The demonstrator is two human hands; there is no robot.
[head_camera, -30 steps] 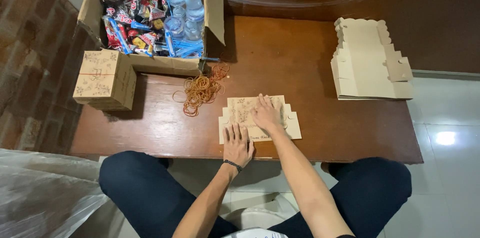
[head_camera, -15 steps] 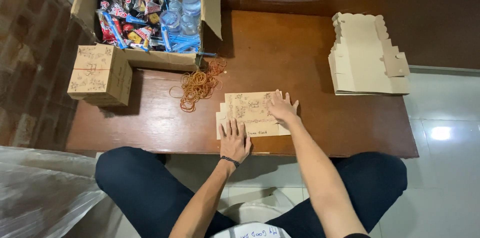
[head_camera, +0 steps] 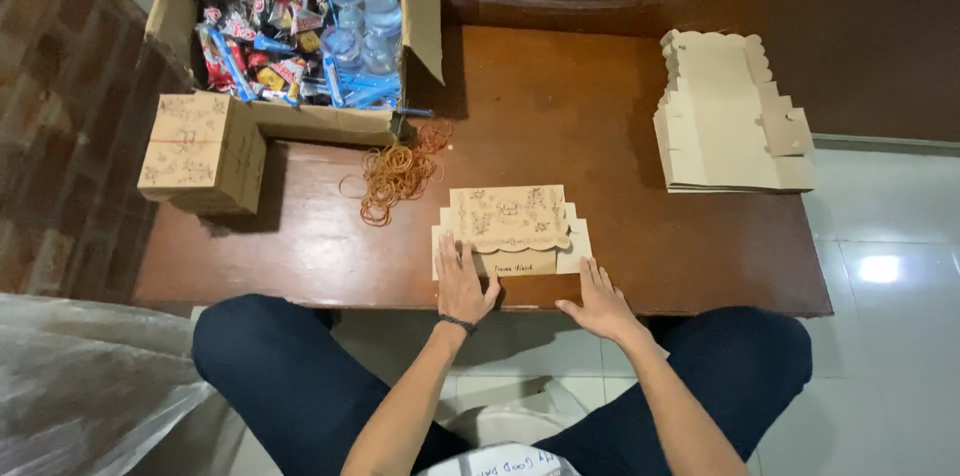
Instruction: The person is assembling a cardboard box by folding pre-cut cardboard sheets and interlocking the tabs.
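Flat cardboard box blank [head_camera: 508,229]: tan, printed, scalloped flap; long axis left to right, lying at the near edge of the brown wooden bench [head_camera: 620,116]. Left hand [head_camera: 464,283] flat on its left part, fingers spread. Right hand [head_camera: 600,300] at its right corner (fingers spread, empty). Nearby: rubber bands [head_camera: 398,172], stacked blanks [head_camera: 728,116]. Floor of pale tile.

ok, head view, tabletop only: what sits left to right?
Closed printed box → pile of rubber bands → flat printed carton blank under both hands → stack of plain flat blanks.
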